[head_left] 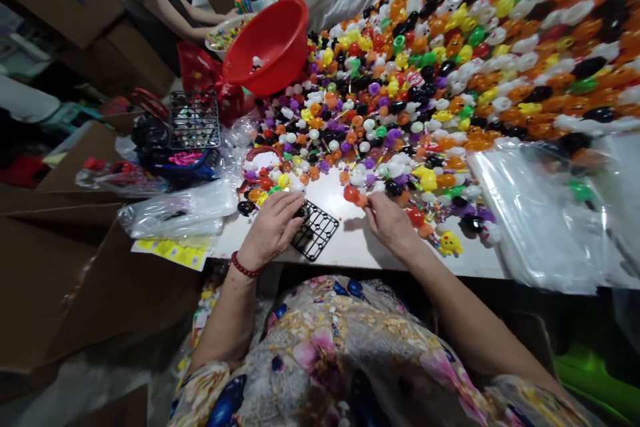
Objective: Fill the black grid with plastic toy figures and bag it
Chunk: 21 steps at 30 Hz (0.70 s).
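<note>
My left hand (274,225), with a dark red bead bracelet, rests at the left side of a black plastic grid rack (320,230) lying on the white table. Its fingers and thumb close around a small dark toy (302,211) over the rack's upper left part; the fingers hide some of both. To the right of the rack, my right hand (393,223) pinches a small orange toy (363,201) between thumb and fingertips. A red toy (351,193) is right beside it, and I cannot tell whether the two are joined.
A large pile of colourful plastic toys (400,93) covers the table's back and right. Clear plastic bags (537,227) lie at the right, more bags (183,210) at the left. A red basin (273,47) stands behind; a co-worker's arm (173,17) reaches to a bowl (220,43).
</note>
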### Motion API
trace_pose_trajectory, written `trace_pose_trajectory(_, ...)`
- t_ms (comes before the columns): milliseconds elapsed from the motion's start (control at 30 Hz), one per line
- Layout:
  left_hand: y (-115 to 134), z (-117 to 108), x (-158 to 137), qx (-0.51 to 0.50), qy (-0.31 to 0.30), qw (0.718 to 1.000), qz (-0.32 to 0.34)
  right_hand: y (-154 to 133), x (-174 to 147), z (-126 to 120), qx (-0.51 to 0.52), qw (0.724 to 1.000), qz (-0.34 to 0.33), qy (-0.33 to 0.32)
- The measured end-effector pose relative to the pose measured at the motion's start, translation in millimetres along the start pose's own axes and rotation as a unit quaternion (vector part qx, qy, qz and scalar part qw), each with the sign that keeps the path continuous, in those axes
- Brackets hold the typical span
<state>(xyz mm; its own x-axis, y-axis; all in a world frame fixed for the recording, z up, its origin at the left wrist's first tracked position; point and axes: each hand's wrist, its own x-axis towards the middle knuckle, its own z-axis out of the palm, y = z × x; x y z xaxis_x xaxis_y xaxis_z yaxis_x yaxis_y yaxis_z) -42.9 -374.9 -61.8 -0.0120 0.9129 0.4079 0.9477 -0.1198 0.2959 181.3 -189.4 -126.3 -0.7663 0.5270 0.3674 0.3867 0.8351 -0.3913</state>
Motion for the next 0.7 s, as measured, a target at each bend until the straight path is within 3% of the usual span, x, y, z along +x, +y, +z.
trace_pose_trajectory(133, 0.1, 1.1, 2.6, -0.015, -0.021, 1.000, -0.004, -32.8, 26.0, 5.9, 0.085, 0.994, -0.032, -0.054)
trace_pose_trajectory(333, -1.6, -2.3, 4.5, -0.015, -0.068, 0.998, -0.011, -69.0, 64.6, 14.5, 0.108, 0.981, -0.035, -0.160)
trace_pose_trajectory(533, -4.2, -0.8, 3.6, -0.006, -0.064, 0.998, 0.000, -85.5, 73.5, 22.7, 0.190, 0.969, -0.019, -0.158)
trace_pose_trajectory(700, -6.2, 3.6, 3.0, -0.005, -0.041, 0.999, 0.008, -91.4, 64.4, 43.7, 0.242, 0.961, -0.023, -0.131)
